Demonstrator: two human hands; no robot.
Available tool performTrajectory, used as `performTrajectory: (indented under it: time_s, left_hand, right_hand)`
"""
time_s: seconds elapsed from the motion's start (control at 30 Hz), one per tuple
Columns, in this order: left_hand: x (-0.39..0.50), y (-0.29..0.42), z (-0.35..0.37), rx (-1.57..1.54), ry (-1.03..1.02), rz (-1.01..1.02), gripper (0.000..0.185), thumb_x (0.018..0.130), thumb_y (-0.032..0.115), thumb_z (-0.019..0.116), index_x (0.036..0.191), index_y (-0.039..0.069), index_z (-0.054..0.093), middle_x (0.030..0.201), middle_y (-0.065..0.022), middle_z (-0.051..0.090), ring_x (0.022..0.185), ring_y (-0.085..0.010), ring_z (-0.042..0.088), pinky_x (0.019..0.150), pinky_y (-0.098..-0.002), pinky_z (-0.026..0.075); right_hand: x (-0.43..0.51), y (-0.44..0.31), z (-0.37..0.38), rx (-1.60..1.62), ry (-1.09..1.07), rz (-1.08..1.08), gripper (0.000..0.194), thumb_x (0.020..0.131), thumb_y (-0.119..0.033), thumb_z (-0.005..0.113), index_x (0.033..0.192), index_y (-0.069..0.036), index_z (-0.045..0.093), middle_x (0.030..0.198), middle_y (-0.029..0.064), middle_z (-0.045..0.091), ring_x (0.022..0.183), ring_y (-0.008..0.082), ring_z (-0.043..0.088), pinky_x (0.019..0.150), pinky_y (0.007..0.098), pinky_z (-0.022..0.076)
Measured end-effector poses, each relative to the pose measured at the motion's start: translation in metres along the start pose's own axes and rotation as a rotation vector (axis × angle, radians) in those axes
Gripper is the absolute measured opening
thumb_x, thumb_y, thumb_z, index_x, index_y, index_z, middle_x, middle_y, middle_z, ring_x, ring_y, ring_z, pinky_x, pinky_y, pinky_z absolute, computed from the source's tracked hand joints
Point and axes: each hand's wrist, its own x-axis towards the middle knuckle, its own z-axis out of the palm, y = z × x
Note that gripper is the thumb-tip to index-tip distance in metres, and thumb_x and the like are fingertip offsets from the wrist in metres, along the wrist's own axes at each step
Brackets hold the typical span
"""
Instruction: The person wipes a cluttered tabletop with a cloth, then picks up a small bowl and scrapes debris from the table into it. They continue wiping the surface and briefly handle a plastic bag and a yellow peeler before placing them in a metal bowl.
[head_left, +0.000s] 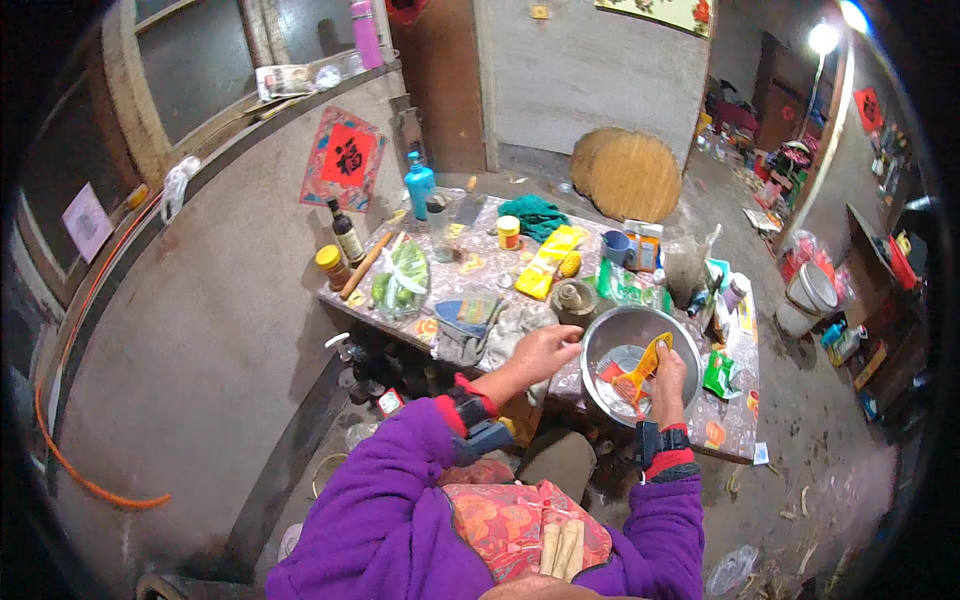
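Observation:
A stainless steel basin (587, 375) stands at the near edge of the table. My right hand (670, 375) grips the handle of an orange plastic kitchen tool (643, 367), whose broad lower end is inside the basin. Beneath it lie a red piece (611, 372) and something pale on the basin floor, too blurred to name. My left hand (546, 351) hovers by the basin's left rim with fingers loosely bent and nothing seen in it. Whether its fingertips touch the rim, I cannot tell.
Behind the basin are a stone mortar (574, 298), a yellow packet (549, 262) and a blue mug (616, 246). Grey cloths (517, 336) lie left of it, a bag of green vegetables (401, 281) farther left. A green packet (721, 375) sits on the right of the patterned tablecloth (705, 420).

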Motion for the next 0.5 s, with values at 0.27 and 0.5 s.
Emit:
performTrajectory:
  time_s: [0.27, 0.5]
  left_hand:
    - [-0.112, -0.077, -0.124, -0.117, 0.44, -0.203, 0.033, 0.085, 0.02, 0.062, 0.111, -0.001, 0.061, 0.096, -0.0114, 0.067, 0.085, -0.017, 0.063, 0.077, -0.0289, 0.05]
    - [-0.243, -0.119, -0.202, -0.481, 0.84, -0.556, 0.032, 0.087, 0.022, 0.062, 0.114, 0.004, 0.061, 0.09, -0.0011, 0.065, 0.071, -0.0055, 0.057, 0.059, -0.0199, 0.045]
  right_hand:
    - [0.008, 0.026, -0.008, -0.768, -0.068, -0.35, 0.014, 0.08, -0.014, 0.062, 0.077, -0.001, 0.064, 0.06, 0.0013, 0.056, 0.051, 0.0111, 0.051, 0.046, 0.0279, 0.0396]
    - [0.037, 0.02, -0.006, -0.654, -0.174, -0.239, 0.01, 0.081, -0.012, 0.061, 0.082, -0.004, 0.066, 0.066, 0.0024, 0.06, 0.055, 0.0125, 0.056, 0.045, 0.0279, 0.0426]
